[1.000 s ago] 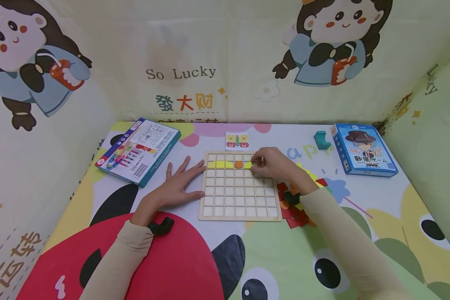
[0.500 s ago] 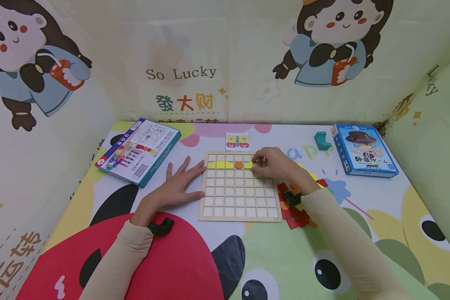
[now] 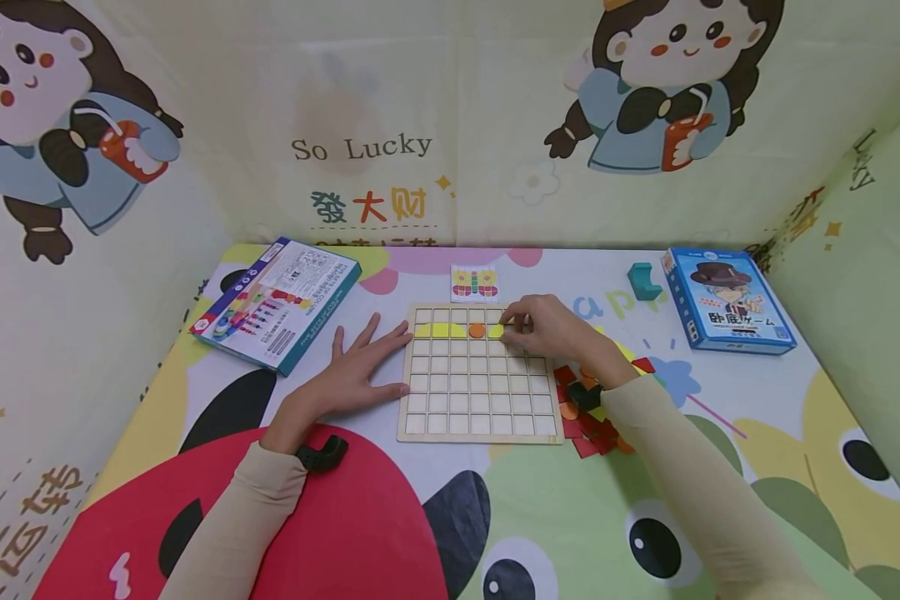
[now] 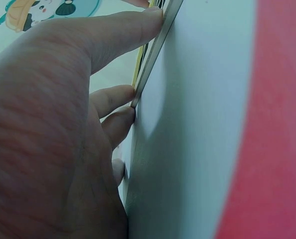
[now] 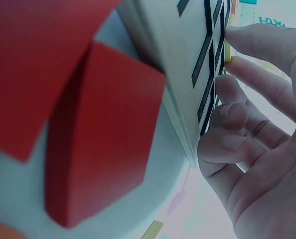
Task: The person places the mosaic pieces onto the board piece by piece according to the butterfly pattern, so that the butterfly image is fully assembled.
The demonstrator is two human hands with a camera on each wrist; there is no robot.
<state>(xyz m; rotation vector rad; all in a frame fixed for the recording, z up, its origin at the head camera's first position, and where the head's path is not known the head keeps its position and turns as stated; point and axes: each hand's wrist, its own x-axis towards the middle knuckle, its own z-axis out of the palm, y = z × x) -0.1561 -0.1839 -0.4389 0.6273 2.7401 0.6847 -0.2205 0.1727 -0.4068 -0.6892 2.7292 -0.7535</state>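
Observation:
A wooden grid board lies flat on the table. In its second row from the top, yellow pieces fill cells at the left, followed by an orange disc. My right hand pinches a small yellow piece just right of the disc; in the right wrist view its yellow edge shows between thumb and forefinger. With fingers spread, my left hand touches the board's left edge, and the left wrist view shows its fingertips against that side.
A butterfly pattern card lies behind the board. Loose red, orange and yellow pieces are heaped at its right, partly under my right wrist. A game box lies at left, a blue box at right beside a teal block.
My right hand shifts by only a tiny amount over the same cell, still pinching the yellow piece. The left hand has stayed in place.

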